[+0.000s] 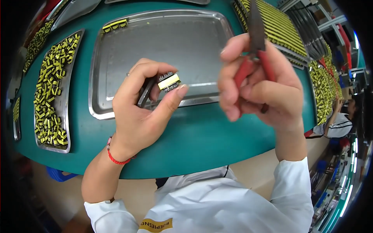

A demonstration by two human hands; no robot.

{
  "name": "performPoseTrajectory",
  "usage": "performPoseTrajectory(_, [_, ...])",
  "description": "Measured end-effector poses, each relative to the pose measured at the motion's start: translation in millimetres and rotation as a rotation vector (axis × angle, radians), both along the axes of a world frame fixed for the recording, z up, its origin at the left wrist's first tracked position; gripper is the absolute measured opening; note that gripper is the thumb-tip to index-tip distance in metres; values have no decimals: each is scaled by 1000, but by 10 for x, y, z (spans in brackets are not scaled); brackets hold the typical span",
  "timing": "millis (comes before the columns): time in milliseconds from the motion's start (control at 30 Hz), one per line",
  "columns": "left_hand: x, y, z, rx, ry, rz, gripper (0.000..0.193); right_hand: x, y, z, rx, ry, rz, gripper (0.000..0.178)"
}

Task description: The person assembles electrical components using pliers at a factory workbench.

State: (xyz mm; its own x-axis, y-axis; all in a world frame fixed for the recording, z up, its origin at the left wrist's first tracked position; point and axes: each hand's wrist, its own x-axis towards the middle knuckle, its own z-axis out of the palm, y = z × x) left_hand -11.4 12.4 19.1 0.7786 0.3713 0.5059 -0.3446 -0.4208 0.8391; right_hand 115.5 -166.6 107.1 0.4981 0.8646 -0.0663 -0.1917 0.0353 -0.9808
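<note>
My left hand (142, 103) pinches a small transformer (169, 82), wrapped in yellow tape with rows of metal pins, between thumb and forefinger. Inside the same hand's curl lies a dark, narrow bar-like thing (146, 93), partly hidden by the fingers. My right hand (268, 85) grips long-nosed pliers (254, 50) with red handles, their dark jaws pointing up and away from me. Both hands are raised over the near side of a shallow metal tray (101, 113). A short row of yellow and black transformers (115, 26) sits in its far left corner.
A narrow metal tray (64, 116) heaped with loose transformers stands at left on the green table (186, 151). Rows of transformers (279, 29) lie stacked at far right, with a loose pile (322, 93) beyond. Another person (337, 120) sits at the right edge.
</note>
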Motion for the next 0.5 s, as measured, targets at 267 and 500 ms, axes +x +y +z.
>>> performPoseTrajectory(267, [37,12,-44,61,86,48,30,-53,-81,-477,-10,330,265,32])
performPoseTrajectory(500, [-20,-52,-46,27,127,-12,29,-160,-118,-682,28,603,478,27])
